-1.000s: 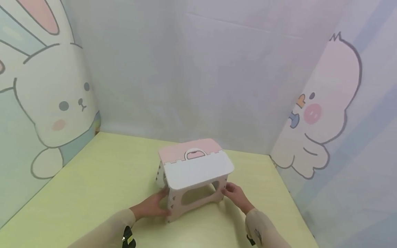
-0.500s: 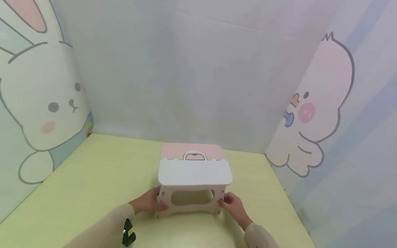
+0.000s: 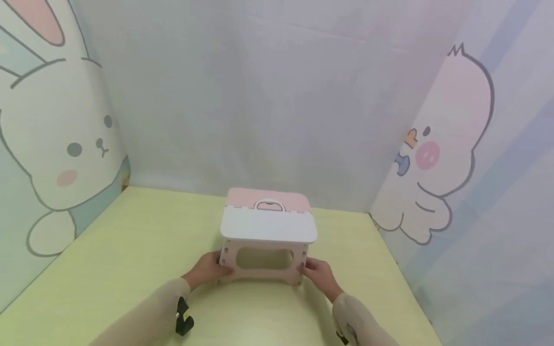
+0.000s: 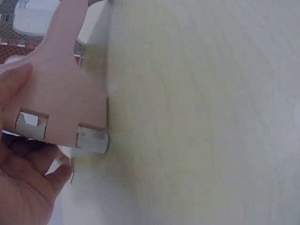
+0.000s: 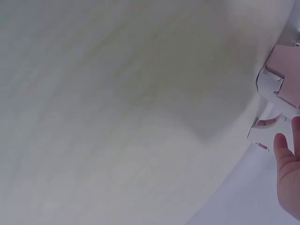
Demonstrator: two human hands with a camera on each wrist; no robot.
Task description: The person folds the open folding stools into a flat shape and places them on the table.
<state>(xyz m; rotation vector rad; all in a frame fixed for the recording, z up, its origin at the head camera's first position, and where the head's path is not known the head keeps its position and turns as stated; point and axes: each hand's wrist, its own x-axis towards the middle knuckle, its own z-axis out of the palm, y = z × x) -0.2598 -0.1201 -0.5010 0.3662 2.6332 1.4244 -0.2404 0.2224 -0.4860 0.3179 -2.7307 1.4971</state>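
Observation:
A folding step stool (image 3: 268, 226) stands unfolded on its legs on the table, its top part pink, part white, with a white carry handle in the middle. At its left front corner my left hand (image 3: 207, 269) grips the pink leg panel. In the left wrist view the thumb of the left hand (image 4: 28, 183) lies on the face of the panel (image 4: 65, 93), with the fingers curled behind its slotted edge. My right hand (image 3: 320, 276) holds the right front corner, thumb in front. The right wrist view cuts off much of the right hand (image 5: 290, 173) beside the stool (image 5: 288, 75).
A pale yellow table (image 3: 173, 216) with wood grain lies under the stool. Light curtains enclose it at the back and sides, printed with a rabbit (image 3: 73, 144) on the left and a chick (image 3: 450, 134) on the right. The stool's back edge is near the rear curtain (image 3: 259, 120).
The stool first stood at an angle and has turned to face me squarely. It has since shifted away from me, toward the rear curtain, both hands staying on it.

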